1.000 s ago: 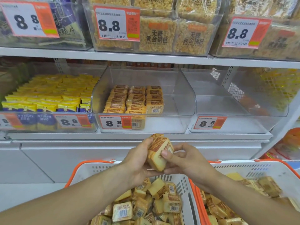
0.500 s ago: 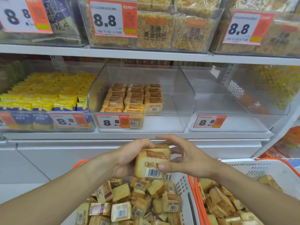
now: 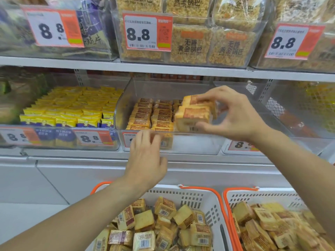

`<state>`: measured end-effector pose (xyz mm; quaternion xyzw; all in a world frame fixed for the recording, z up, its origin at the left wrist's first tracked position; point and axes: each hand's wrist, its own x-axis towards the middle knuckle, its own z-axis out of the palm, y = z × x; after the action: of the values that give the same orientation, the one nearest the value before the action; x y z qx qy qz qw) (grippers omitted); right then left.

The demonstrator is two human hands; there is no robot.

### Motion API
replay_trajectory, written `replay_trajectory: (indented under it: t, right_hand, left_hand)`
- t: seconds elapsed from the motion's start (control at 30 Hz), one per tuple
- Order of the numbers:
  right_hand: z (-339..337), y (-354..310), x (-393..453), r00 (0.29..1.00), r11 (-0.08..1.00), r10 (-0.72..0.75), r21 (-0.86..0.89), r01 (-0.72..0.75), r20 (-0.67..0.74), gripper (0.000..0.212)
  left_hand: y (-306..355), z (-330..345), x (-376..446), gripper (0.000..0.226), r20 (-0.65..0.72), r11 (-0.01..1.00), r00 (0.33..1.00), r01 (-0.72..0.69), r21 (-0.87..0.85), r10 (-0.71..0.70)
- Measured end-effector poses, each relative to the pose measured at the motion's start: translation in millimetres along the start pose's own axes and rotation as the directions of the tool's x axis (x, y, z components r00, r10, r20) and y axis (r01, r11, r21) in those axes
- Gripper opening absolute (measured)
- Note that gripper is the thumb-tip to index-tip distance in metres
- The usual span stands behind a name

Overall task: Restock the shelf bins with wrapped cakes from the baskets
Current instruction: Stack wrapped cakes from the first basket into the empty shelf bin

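Single head-worn wide-angle view, facing forward and slightly downward at close range toward a shop shelf. The clear middle bin (image 3: 168, 113) lies near frame centre; the upper shelf's price tags (image 3: 147, 31) run along 12 o'clock. Two white baskets (image 3: 201, 196) with orange rims fill 5 to 6 o'clock, nearest the camera. Both forearms enter from the lower corners, 7 and 4 o'clock. Straight lines bow toward the edges.

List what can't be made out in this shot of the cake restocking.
Head view only:
- Middle bin's price tag: mostly hidden behind the left hand.
- Right bin's price tag: partly covered by the right forearm.
- Cakes in the right hand: count unclear, they overlap.
- Tag small print: too small.
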<state>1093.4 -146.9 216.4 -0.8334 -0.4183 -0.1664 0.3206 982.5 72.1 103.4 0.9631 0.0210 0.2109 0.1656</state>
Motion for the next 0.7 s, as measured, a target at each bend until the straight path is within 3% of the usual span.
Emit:
replay_trajectory:
  t: [0.1,0.2,0.37,0.47,0.6,0.67,0.7]
  right_hand:
    - [18,23,26,0.957,0.955,0.280,0.079,-0.286,0.080,0.050]
    - [37,46,36,0.874,0.876,0.432,0.125,-0.465,0.223,0.050]
    - [67,63,38,0.754,0.801,0.504,0.099,-0.591,0.421,0.052]
    - [72,64,43,0.654,0.770,0.552,-0.013,-0.638,0.517,0.060]
    - [68,51,58,0.608,0.809,0.584,-0.333,-0.483,0.538,0.073]
    - [65,47,61,0.555,0.758,0.648,-0.367,-0.539,0.522,0.086]
    - [63,46,62,0.489,0.699,0.692,-0.323,-0.638,0.531,0.090]
  left_hand:
    - [6,3,-4,0.051,0.007,0.991,0.998,-0.055,0.122,0.055]
    - [3,9,-2,0.052,0.000,0.982,0.997,-0.081,0.169,0.082]
    - [-4,17,-2,0.032,0.067,0.970,0.996,-0.081,0.231,0.067]
    - [-4,18,-2,0.027,0.086,0.969,0.994,-0.088,0.230,0.070]
    - [1,12,1,0.027,0.125,0.970,0.990,-0.095,0.222,0.068]
    - [3,10,1,0.030,0.131,0.969,0.989,-0.094,0.230,0.065]
    - [3,10,0,0.031,0.137,0.967,0.988,-0.097,0.236,0.066]
